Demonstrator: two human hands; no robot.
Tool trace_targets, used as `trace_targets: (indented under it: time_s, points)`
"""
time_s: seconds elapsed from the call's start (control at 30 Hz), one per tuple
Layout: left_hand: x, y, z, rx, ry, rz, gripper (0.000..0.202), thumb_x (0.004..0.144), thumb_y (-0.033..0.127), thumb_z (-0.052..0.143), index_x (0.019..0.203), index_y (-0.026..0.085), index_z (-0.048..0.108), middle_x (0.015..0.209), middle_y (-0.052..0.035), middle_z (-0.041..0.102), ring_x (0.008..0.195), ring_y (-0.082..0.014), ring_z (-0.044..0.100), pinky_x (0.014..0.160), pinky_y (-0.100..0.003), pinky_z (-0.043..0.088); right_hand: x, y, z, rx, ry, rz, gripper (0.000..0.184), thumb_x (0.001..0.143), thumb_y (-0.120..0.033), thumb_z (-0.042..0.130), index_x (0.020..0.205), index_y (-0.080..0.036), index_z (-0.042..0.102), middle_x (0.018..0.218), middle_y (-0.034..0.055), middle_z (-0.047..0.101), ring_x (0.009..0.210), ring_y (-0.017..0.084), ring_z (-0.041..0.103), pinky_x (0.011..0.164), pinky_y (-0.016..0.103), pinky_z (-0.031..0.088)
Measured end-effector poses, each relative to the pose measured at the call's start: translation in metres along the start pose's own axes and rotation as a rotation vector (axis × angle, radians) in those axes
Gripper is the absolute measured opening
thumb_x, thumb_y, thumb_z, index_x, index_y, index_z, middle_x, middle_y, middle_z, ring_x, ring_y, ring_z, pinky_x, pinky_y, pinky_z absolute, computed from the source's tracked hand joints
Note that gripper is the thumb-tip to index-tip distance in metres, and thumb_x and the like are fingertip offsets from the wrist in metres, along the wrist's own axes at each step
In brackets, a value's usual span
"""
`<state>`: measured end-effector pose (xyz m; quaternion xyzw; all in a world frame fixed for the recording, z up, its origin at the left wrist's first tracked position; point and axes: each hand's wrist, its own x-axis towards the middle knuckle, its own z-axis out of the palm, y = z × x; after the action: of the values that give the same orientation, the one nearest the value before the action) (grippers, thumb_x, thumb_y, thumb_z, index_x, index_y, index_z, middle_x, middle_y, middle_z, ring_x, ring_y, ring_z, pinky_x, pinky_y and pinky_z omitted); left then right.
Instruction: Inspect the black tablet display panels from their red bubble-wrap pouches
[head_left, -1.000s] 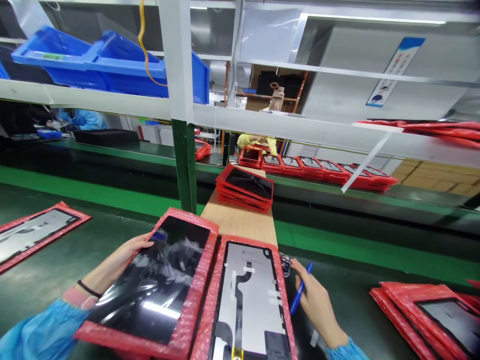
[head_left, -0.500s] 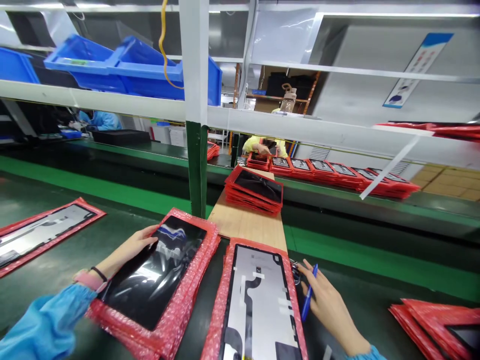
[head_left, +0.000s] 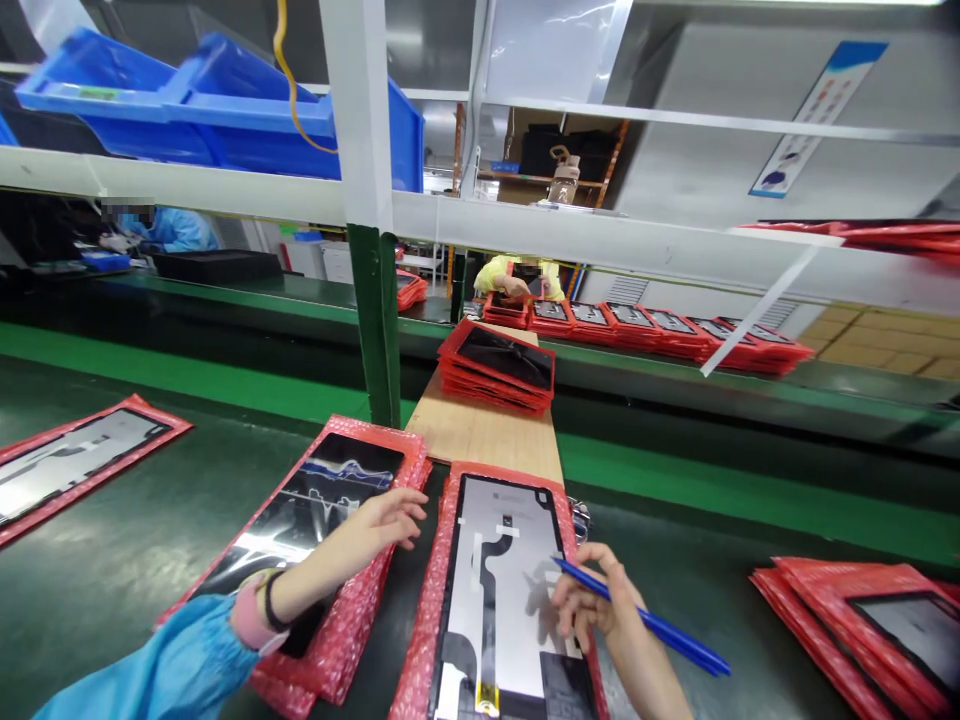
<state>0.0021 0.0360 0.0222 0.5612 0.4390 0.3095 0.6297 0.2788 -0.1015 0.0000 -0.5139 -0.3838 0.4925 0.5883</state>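
My left hand (head_left: 386,530) hovers over the right part of a glossy black screen panel (head_left: 300,500), fingers stretched out and holding nothing. Red bubble wrap (head_left: 352,640) lies stacked under that panel. To its right, a silver-backed screen panel (head_left: 525,515) with black tape and a dark flex strip rests face down on more red bubble wrap. Above this panel's right side, my right hand (head_left: 611,605) is closed on a blue pen (head_left: 686,648), its tip pointing left. A small shiny metal object (head_left: 580,520) beside the panel is too unclear to name.
Another wrapped panel (head_left: 82,460) lies at left, and red bubble-wrap sleeves (head_left: 855,620) at right. A stack of wrapped screens (head_left: 499,370) sits on a wooden board (head_left: 480,435) ahead. A green post (head_left: 375,330) and blue bins (head_left: 255,120) stand beyond. A co-worker in yellow (head_left: 499,275) works behind.
My left hand has let go of the black screen's left edge and moved right. My right hand has come left over the silver panel, with the pen turned from upright to slanted.
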Motion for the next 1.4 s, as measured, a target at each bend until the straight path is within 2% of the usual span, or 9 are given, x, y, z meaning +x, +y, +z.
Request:
trace_targets:
  time_s: [0.13,0.27,0.37,0.57,0.73,0.9,1.1,1.23,1.4]
  points:
    - [0.003,0.001,0.027,-0.192,-0.081,-0.146,0.033,0.06,0.019,0.074,0.092,0.016,0.068,0.099,-0.0091,0.065,0.085,-0.0225,0.065,0.081,-0.04,0.053,-0.01,0.008,0.006,-0.25,-0.001,0.003,0.036,0.082,-0.053,0.066,0.071,-0.021,0.053,0.06,0.0005,0.062,0.051,0.013,0.051,0.052,0.025,0.039]
    - [0.003,0.009,0.035,-0.288,-0.086,-0.254,0.031,0.059,0.01,0.072,0.088,0.015,0.066,0.096,-0.0078,0.063,0.09,-0.0205,0.063,0.085,-0.037,0.05,-0.015,0.017,0.004,-0.499,0.079,-0.058,0.043,0.076,-0.046,0.066,0.054,-0.024,0.037,0.05,-0.0047,0.041,0.051,0.013,0.039,0.052,0.027,0.033]
    - [0.003,0.014,0.039,-0.332,-0.079,-0.311,0.032,0.057,0.006,0.072,0.087,0.014,0.065,0.09,-0.0068,0.064,0.086,-0.0189,0.063,0.083,-0.035,0.048,-0.016,0.018,0.005,-0.54,0.109,-0.071,0.041,0.074,-0.042,0.061,0.052,-0.026,0.03,0.05,-0.0059,0.032,0.05,0.013,0.031,0.05,0.027,0.026]
    - [0.005,0.015,0.04,-0.392,-0.062,-0.362,0.036,0.054,0.005,0.068,0.088,0.015,0.063,0.088,-0.0068,0.069,0.078,-0.0167,0.064,0.083,-0.035,0.048,-0.014,0.015,0.01,-0.564,0.118,-0.073,0.04,0.067,-0.039,0.062,0.049,-0.025,0.03,0.047,-0.0064,0.029,0.049,0.012,0.027,0.051,0.028,0.022]
    - [0.008,0.013,0.035,-0.4,-0.074,-0.396,0.038,0.055,0.009,0.069,0.092,0.015,0.061,0.09,-0.009,0.071,0.083,-0.0196,0.067,0.082,-0.035,0.05,-0.015,0.024,0.001,-0.468,0.134,-0.061,0.043,0.069,-0.037,0.068,0.049,-0.024,0.032,0.048,-0.0067,0.03,0.051,0.012,0.027,0.053,0.027,0.021]
    - [0.01,0.016,0.038,-0.364,-0.073,-0.405,0.04,0.058,0.013,0.071,0.096,0.017,0.059,0.087,-0.0059,0.07,0.082,-0.0204,0.065,0.077,-0.039,0.051,-0.014,0.029,-0.004,-0.209,0.146,-0.027,0.051,0.074,-0.055,0.068,0.053,-0.025,0.033,0.049,-0.0069,0.033,0.05,0.012,0.028,0.052,0.026,0.025]
    - [0.021,0.027,0.047,-0.247,-0.066,-0.304,0.033,0.059,0.01,0.071,0.09,0.018,0.063,0.069,0.0028,0.065,0.067,-0.0126,0.058,0.058,-0.023,0.041,-0.014,0.027,-0.002,0.068,0.117,0.054,0.049,0.079,-0.053,0.069,0.057,-0.023,0.035,0.046,-0.0106,0.027,0.046,0.008,0.018,0.048,0.023,0.021]
    - [0.024,0.034,0.065,-0.233,-0.173,-0.303,0.025,0.056,0.01,0.075,0.077,0.017,0.065,0.065,-0.0002,0.067,0.063,-0.0158,0.061,0.056,-0.025,0.042,-0.012,0.028,-0.002,0.156,0.115,0.092,0.046,0.077,-0.056,0.071,0.063,-0.02,0.046,0.046,-0.0116,0.027,0.043,0.005,0.009,0.042,0.022,0.007]
    - [0.018,0.028,0.101,-0.321,-0.174,-0.226,0.039,0.053,0.009,0.074,0.09,0.015,0.066,0.076,-0.0062,0.073,0.07,-0.0237,0.069,0.068,-0.035,0.051,-0.01,0.022,-0.004,0.235,0.152,0.06,0.047,0.074,-0.061,0.072,0.066,-0.02,0.052,0.048,-0.0127,0.021,0.045,0.005,0.006,0.04,0.02,0.008]
